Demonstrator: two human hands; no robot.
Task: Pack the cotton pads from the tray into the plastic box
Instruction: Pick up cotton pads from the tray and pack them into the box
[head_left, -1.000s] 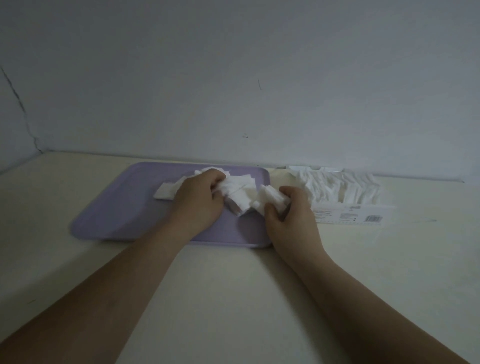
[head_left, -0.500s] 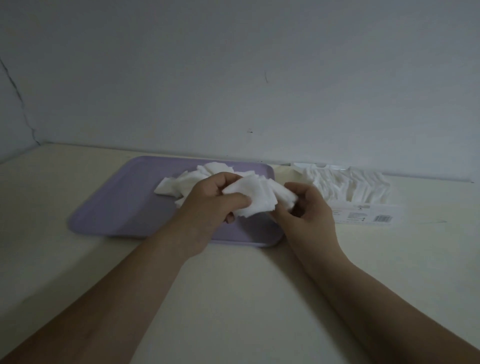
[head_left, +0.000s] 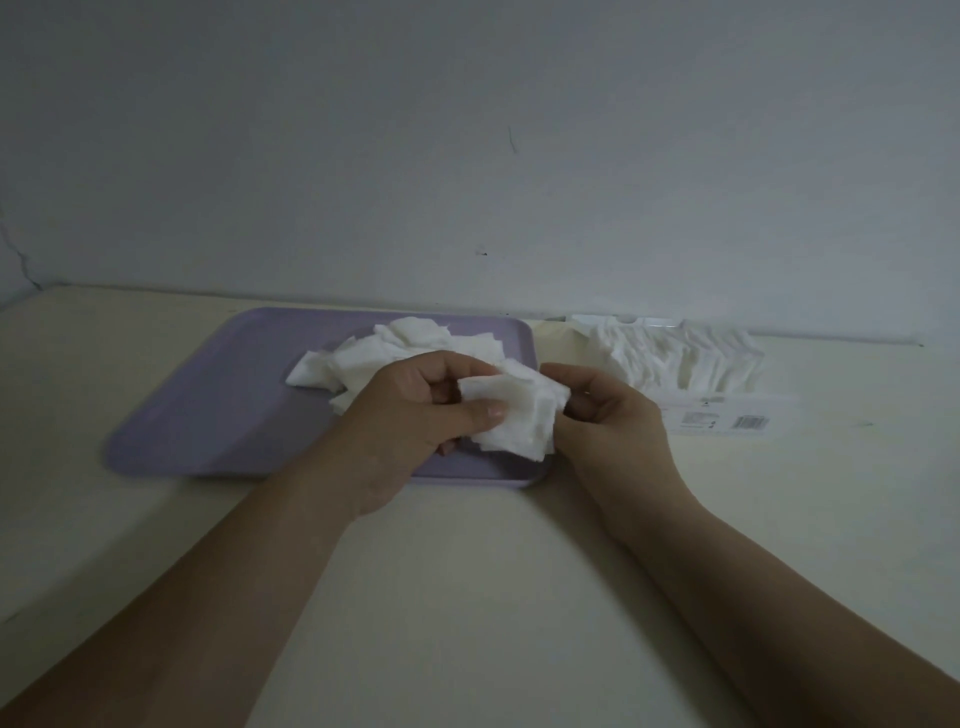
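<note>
A second ago both hands were down in the pile on the tray (head_left: 218, 410). Now the left hand (head_left: 415, 421) and right hand (head_left: 602, 415) are lifted up — close together — pinching a bunch of cotton pads (head_left: 514, 415) between them (thumb on top), above the tray's front corner.

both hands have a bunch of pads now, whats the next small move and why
Probably carry the stack of cotton pads, pinched between left hand and right hand above the tray, right to the plastic box, which already holds pads.
</note>
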